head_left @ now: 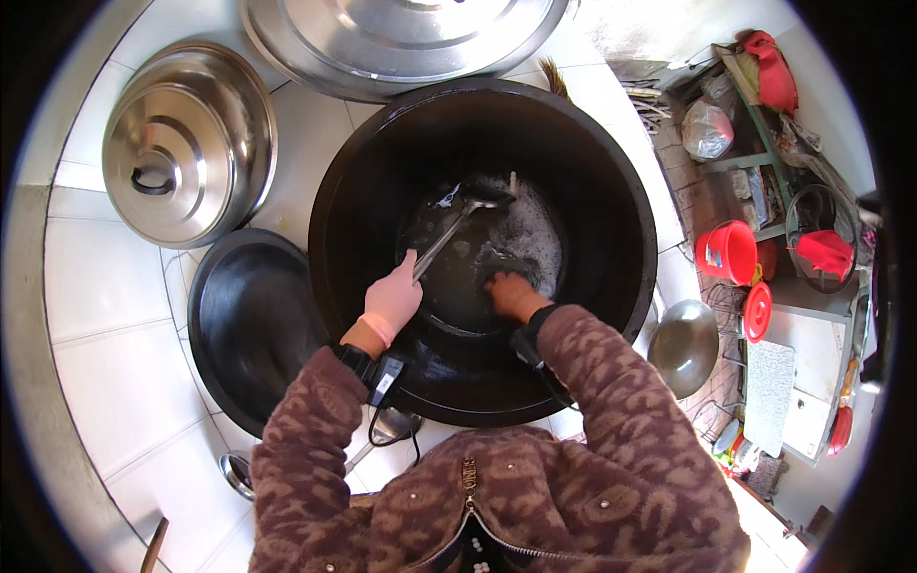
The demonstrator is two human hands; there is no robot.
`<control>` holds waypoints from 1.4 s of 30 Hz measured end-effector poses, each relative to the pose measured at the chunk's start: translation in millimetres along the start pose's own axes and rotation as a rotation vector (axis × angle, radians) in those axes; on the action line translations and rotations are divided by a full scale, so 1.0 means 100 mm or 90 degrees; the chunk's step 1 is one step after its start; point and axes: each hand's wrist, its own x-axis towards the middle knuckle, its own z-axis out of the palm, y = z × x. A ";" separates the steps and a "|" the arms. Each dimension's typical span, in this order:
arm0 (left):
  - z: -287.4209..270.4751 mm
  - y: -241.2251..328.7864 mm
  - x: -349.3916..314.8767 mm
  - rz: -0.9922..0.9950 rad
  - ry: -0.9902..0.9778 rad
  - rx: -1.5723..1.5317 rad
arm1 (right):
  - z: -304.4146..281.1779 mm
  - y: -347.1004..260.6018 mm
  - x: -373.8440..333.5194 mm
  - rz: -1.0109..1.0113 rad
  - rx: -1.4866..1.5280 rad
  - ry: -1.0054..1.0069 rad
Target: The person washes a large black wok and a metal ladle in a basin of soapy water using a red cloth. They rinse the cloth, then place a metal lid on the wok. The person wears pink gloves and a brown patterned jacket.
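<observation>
A large, deep black basin (336, 181) stands in front of me with murky, sudsy water (535, 234) in its bottom. My left hand (393, 298), in a pale pink glove, grips the handle of a metal ladle (443, 239). The ladle slants away to the right, its bowl at the water near the far side. My right hand (516, 295), bare, reaches down to the water nearer me with its fingers curled. A dark patch lies at its fingertips; what they hold, if anything, is hidden.
Left of the basin sit a lidded steel pot (191, 143) and a round black lid or pan (253, 329). A big steel lid (411, 43) lies beyond. Near the right rim is a metal bowl-shaped scoop (684, 349). A red bucket (728, 252) stands farther right, by shelves.
</observation>
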 end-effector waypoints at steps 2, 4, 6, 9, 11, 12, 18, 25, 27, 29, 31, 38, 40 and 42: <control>-0.03 -0.02 -0.07 -0.094 -0.083 -0.321 | 0.18 0.05 0.04 -0.077 -0.070 0.017; -0.20 -0.10 -0.25 -0.192 -0.233 -0.663 | 0.26 0.21 0.16 -0.121 -0.099 0.051; -0.35 -0.14 -0.51 -0.312 -0.343 -0.953 | 0.29 0.29 0.35 0.059 -0.064 0.166; -0.45 -0.16 -0.85 -0.366 -0.402 -1.189 | 0.42 0.11 0.52 0.207 -0.026 0.299; -0.43 -0.14 -1.01 -0.370 -0.387 -1.234 | 0.51 0.00 0.54 0.157 -0.036 0.323; -0.41 -0.13 -1.05 -0.368 -0.377 -1.230 | 0.53 -0.02 0.54 0.080 -0.055 0.279; -0.36 -0.05 -1.15 -0.361 -0.363 -1.237 | 0.08 0.32 0.63 0.180 0.393 0.205; -0.36 0.11 -1.16 -0.376 -0.311 -1.135 | -0.57 -0.05 -0.04 -0.075 0.479 0.506; -0.37 0.15 -1.17 -0.362 -0.340 -1.120 | -0.67 -0.33 -0.16 -0.139 0.373 0.568; -0.40 0.19 -1.22 -0.355 -0.386 -1.090 | -0.69 -0.57 -0.20 -0.163 0.317 0.579; -0.43 0.20 -1.28 -0.344 -0.429 -1.030 | -0.68 -0.66 -0.15 -0.178 0.250 0.587; -0.55 0.05 -1.77 -0.359 -0.491 -1.038 | -0.44 -0.34 0.31 -0.001 0.252 0.467; -0.60 -0.01 -1.98 -0.396 -0.446 -1.034 | -0.28 -0.25 0.37 0.105 0.246 0.368; -0.64 -0.06 -2.18 -0.391 -0.413 -1.024 | -0.03 -0.24 0.35 0.077 0.139 0.200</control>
